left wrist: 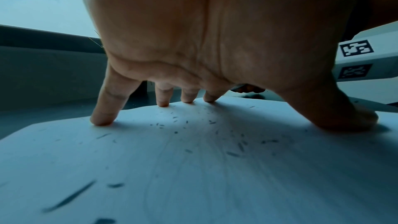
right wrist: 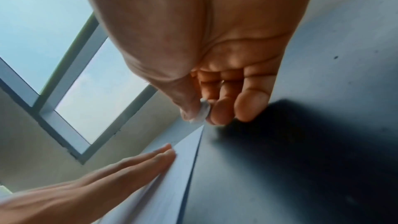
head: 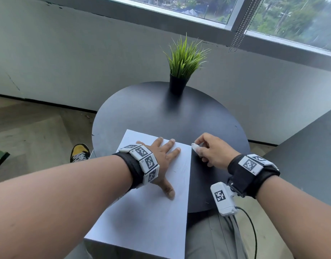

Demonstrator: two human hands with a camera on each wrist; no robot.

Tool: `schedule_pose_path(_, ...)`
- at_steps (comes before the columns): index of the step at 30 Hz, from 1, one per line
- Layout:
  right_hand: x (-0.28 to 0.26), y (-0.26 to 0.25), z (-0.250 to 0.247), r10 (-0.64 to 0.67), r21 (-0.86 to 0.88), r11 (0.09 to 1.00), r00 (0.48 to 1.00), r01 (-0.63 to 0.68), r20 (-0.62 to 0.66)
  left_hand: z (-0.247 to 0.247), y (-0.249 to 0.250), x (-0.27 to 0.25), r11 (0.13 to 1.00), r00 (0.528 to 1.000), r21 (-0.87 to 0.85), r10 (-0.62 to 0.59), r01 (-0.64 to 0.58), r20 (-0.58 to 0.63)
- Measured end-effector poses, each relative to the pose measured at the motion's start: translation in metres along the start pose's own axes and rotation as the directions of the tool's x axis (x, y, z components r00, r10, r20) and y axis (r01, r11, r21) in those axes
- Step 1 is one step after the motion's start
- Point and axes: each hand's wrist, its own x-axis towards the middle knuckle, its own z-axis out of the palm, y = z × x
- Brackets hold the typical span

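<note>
A white sheet of paper (head: pixel 151 202) lies on the round black table (head: pixel 151 113) and overhangs its near edge. My left hand (head: pixel 164 157) lies flat on it, fingers spread and pressing down. In the left wrist view the paper (left wrist: pixel 193 168) carries several small dark crumbs and faint smudged lines under the left hand (left wrist: pixel 215 57). My right hand (head: pixel 209 150) hovers just past the sheet's far right corner and pinches a small white eraser (head: pixel 195 146) between thumb and fingers. The right wrist view shows the eraser (right wrist: pixel 203 111) held just above the paper (right wrist: pixel 168 176) corner.
A green grass plant in a black pot (head: pixel 179 79) stands at the table's far edge. A grey wall with a window and a bead chain (head: pixel 241 25) rises behind it. My shoe (head: pixel 79 153) rests on the floor at left. A grey surface (head: pixel 310 156) lies at right.
</note>
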Motion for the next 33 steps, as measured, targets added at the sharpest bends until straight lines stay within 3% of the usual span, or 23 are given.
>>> schedule_pose_path(2,-0.002,-0.002,0.004,-0.061,-0.030,0.998,0.998,0.062,0.028,-0.001,0.000,0.001,1.000,1.000,-0.005,-0.007,0.007,0.005)
schedule_pose_path(6,-0.005,-0.005,0.010,-0.139,-0.258,0.955,0.989,0.146,0.048,-0.002,0.003,0.000,1.000,1.000,0.023,-0.020,0.020,0.021)
schedule_pose_path(11,-0.026,-0.014,0.021,-0.283,-0.358,0.838,0.889,0.412,0.361,-0.007,0.009,-0.002,0.999,0.999,0.047,-0.025,0.023,0.041)
schedule_pose_path(14,-0.003,-0.009,0.005,-0.203,-0.327,0.911,0.964,0.251,0.173,-0.010,0.011,-0.004,0.996,0.999,0.083,-0.017,0.014,0.043)
schedule_pose_path(16,0.000,-0.006,0.006,-0.208,-0.316,0.916,0.966,0.247,0.151,-0.010,0.010,-0.003,0.996,0.999,0.093,-0.021,0.017,0.039)
schedule_pose_path(20,-0.026,-0.014,0.028,-0.290,-0.320,0.836,0.854,0.446,0.432,-0.007,0.007,0.000,0.997,0.999,0.076,-0.023,0.020,0.037)
schedule_pose_path(23,-0.003,-0.013,0.010,-0.228,-0.351,0.891,0.952,0.288,0.203,-0.004,0.007,0.002,0.997,0.999,0.080,-0.020,0.018,0.028)
schedule_pose_path(24,0.001,-0.012,0.007,-0.223,-0.338,0.903,0.962,0.264,0.157,-0.003,0.006,0.002,0.996,0.999,0.082,-0.022,0.020,0.026)
schedule_pose_path(26,-0.009,-0.013,0.012,-0.252,-0.334,0.889,0.943,0.314,0.216,-0.003,0.005,0.002,0.997,0.999,0.073,-0.022,0.020,0.027)
schedule_pose_path(29,-0.038,-0.018,0.030,-0.298,-0.319,0.832,0.850,0.454,0.434,-0.003,0.005,0.004,0.998,1.000,0.069,-0.014,0.012,0.025)
schedule_pose_path(30,-0.033,-0.017,0.027,-0.299,-0.329,0.832,0.861,0.447,0.412,-0.003,0.005,0.004,0.997,1.000,0.070,-0.014,0.012,0.025)
schedule_pose_path(33,-0.006,-0.013,0.005,-0.236,-0.349,0.893,0.956,0.284,0.175,-0.003,0.005,0.003,0.997,0.999,0.074,-0.018,0.016,0.029)
